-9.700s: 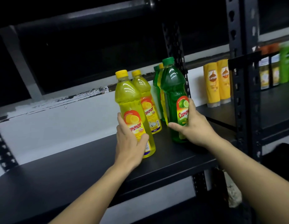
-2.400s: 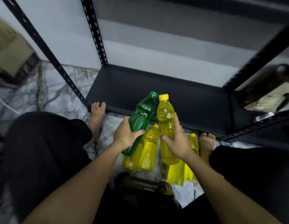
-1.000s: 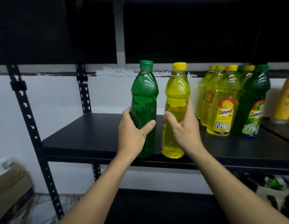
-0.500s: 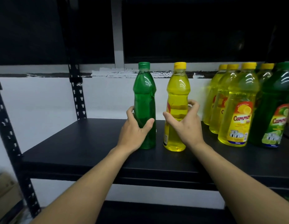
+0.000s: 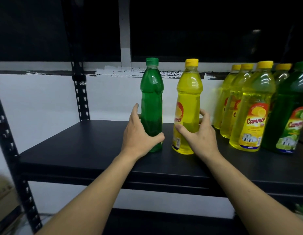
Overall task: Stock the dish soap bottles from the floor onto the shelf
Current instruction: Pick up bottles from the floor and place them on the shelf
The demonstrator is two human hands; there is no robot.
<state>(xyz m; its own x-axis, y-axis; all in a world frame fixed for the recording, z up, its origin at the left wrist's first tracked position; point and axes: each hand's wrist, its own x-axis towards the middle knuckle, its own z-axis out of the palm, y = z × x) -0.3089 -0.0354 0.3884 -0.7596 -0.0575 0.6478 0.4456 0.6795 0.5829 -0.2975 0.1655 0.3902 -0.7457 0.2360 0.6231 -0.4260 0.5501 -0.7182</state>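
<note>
A green dish soap bottle (image 5: 152,100) and a yellow dish soap bottle (image 5: 189,97) stand upright side by side on the black shelf (image 5: 89,150). My left hand (image 5: 139,134) grips the lower part of the green bottle, thumb in front. My right hand (image 5: 200,134) curls round the lower part of the yellow bottle, whose label faces left. To the right stands a group of several stocked bottles: yellow ones (image 5: 252,112) and a green one (image 5: 289,116).
A perforated black upright (image 5: 80,92) stands at the shelf's back left, another (image 5: 10,143) at the front left. White wall lies behind. The left half of the shelf surface holds nothing. A lower shelf (image 5: 164,223) sits below. A cardboard box (image 5: 3,200) is at lower left.
Both bottles went from held at the shelf's front edge to standing further back on the shelf. The yellow bottle has been turned, so part of its label now shows on the left.
</note>
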